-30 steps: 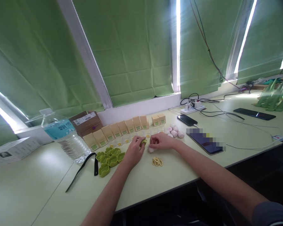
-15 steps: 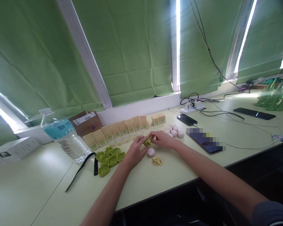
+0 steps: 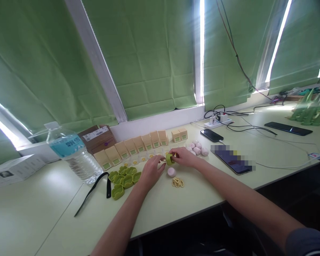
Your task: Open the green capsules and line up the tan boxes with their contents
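My left hand (image 3: pixel 150 171) and my right hand (image 3: pixel 185 157) meet over the desk, both pinching a small green cup-shaped piece (image 3: pixel 169 159) held just above the surface. A pale pink round piece (image 3: pixel 171 172) lies on the desk right below the hands. A small heap of yellow rings (image 3: pixel 177 182) lies in front of it. Several green cups (image 3: pixel 124 180) sit in a cluster to the left of my left hand. Several more pink round pieces (image 3: pixel 197 148) lie behind my right hand.
A row of small beige boxes (image 3: pixel 134 147) runs along the back. A water bottle (image 3: pixel 70 153) lies at the left beside a black strap (image 3: pixel 96 188). A tablet (image 3: pixel 233 160), two phones, a power strip (image 3: pixel 218 123) and cables are at the right.
The hands lifted the green piece off the desk and shifted slightly right. The pink round piece, under my right hand one second ago, now lies uncovered on the desk.
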Tool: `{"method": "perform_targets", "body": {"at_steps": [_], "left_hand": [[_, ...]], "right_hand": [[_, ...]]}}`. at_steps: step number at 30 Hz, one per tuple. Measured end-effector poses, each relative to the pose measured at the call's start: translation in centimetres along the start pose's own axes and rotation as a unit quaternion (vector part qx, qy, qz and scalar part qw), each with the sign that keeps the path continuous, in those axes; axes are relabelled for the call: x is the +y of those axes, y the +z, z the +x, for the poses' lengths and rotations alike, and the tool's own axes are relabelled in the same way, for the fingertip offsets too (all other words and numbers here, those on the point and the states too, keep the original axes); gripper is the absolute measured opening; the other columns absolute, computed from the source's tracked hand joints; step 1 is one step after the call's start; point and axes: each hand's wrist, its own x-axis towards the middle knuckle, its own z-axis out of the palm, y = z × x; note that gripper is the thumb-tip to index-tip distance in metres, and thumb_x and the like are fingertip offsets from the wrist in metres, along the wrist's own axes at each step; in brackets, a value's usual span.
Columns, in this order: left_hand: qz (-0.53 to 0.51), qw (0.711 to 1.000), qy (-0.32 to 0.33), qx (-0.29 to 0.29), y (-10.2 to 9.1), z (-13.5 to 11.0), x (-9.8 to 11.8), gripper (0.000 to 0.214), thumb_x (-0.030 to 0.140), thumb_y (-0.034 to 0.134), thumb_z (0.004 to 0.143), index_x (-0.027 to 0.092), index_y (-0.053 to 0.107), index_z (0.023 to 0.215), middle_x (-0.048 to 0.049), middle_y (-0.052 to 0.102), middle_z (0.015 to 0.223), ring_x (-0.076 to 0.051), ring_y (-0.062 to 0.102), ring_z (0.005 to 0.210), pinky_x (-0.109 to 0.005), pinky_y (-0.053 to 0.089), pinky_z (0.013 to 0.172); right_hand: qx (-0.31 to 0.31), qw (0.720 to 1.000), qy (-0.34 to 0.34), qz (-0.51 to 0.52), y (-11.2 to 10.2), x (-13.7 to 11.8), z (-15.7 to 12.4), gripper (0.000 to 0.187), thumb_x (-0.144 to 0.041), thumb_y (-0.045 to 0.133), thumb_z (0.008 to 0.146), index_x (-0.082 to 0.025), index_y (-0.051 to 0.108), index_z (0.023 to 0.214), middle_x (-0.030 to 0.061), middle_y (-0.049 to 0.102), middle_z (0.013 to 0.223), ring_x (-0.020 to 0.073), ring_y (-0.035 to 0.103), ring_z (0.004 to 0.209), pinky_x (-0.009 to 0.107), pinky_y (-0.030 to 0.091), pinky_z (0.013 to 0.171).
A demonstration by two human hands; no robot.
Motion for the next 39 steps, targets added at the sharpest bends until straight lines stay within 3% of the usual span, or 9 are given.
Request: {"method": "perform_targets", "body": {"at_steps": [7, 12, 16, 20, 23, 27, 39], "left_hand": [[0.019, 1.000, 0.002, 0.005, -0.08, 0.02, 0.07, 0.009, 0.024, 0.059, 0.091, 0.023, 0.065, 0.098, -0.0035, 0.069, 0.087, -0.020, 0.063, 0.080, -0.034, 0.048, 0.074], [0.034, 0.999, -0.004, 0.006, -0.03, 0.04, -0.05, 0.007, 0.024, 0.059, 0.092, 0.022, 0.065, 0.095, -0.0039, 0.069, 0.086, -0.020, 0.063, 0.079, -0.034, 0.047, 0.074], [0.051, 0.998, -0.020, 0.023, -0.05, 0.01, -0.26, 0.007, 0.023, 0.059, 0.091, 0.022, 0.065, 0.089, -0.0030, 0.068, 0.082, -0.020, 0.062, 0.078, -0.034, 0.045, 0.074], [0.066, 0.997, -0.028, 0.035, 0.02, -0.03, -0.61, 0.007, 0.022, 0.060, 0.091, 0.021, 0.066, 0.086, -0.0032, 0.069, 0.081, -0.021, 0.063, 0.078, -0.035, 0.045, 0.075], [0.065, 0.997, -0.021, 0.034, 0.07, 0.00, -0.72, 0.009, 0.022, 0.059, 0.091, 0.021, 0.067, 0.087, -0.0031, 0.070, 0.080, -0.020, 0.063, 0.077, -0.034, 0.045, 0.075], [0.058, 0.998, -0.022, 0.034, -0.02, 0.05, -0.42, 0.010, 0.024, 0.059, 0.092, 0.021, 0.068, 0.092, -0.0032, 0.071, 0.084, -0.020, 0.064, 0.079, -0.034, 0.045, 0.075], [0.031, 0.997, -0.044, 0.046, -0.34, 0.05, 0.12, 0.016, 0.025, 0.065, 0.088, 0.023, 0.064, 0.104, -0.0012, 0.072, 0.094, -0.017, 0.063, 0.079, -0.033, 0.045, 0.078]], "right_hand": [[-0.003, 1.000, 0.016, 0.014, 0.13, 0.09, -0.14, 0.026, -0.022, 0.056, 0.090, -0.022, 0.067, 0.113, 0.0016, 0.073, 0.082, 0.0157, 0.065, 0.071, 0.025, 0.043, 0.065], [-0.001, 1.000, 0.004, 0.009, 0.07, 0.12, -0.20, 0.035, -0.013, 0.052, 0.086, -0.022, 0.066, 0.117, 0.0003, 0.074, 0.082, 0.0154, 0.064, 0.071, 0.026, 0.044, 0.067], [-0.017, 1.000, -0.007, 0.025, -0.16, -0.07, -0.43, 0.055, -0.006, 0.051, 0.078, -0.026, 0.061, 0.128, -0.0009, 0.075, 0.096, 0.0125, 0.061, 0.066, 0.026, 0.046, 0.068], [-0.048, 0.997, -0.023, 0.051, -0.34, -0.52, -0.72, 0.066, -0.010, 0.057, 0.077, -0.029, 0.050, 0.140, 0.0032, 0.069, 0.120, 0.0106, 0.060, 0.065, 0.026, 0.050, 0.068], [-0.047, 0.997, -0.029, 0.048, -0.29, -0.67, -0.70, 0.065, -0.021, 0.066, 0.079, -0.028, 0.049, 0.141, 0.0062, 0.064, 0.126, 0.0111, 0.061, 0.067, 0.029, 0.052, 0.071], [-0.029, 0.999, -0.027, 0.037, -0.16, -0.41, -0.47, 0.054, -0.030, 0.069, 0.082, -0.028, 0.054, 0.134, 0.0045, 0.067, 0.119, 0.0114, 0.060, 0.064, 0.029, 0.052, 0.070], [-0.015, 0.999, -0.011, 0.036, -0.23, -0.34, -0.48, 0.047, -0.024, 0.072, 0.077, -0.024, 0.060, 0.123, 0.0051, 0.069, 0.116, 0.0116, 0.061, 0.065, 0.028, 0.051, 0.067]]}}
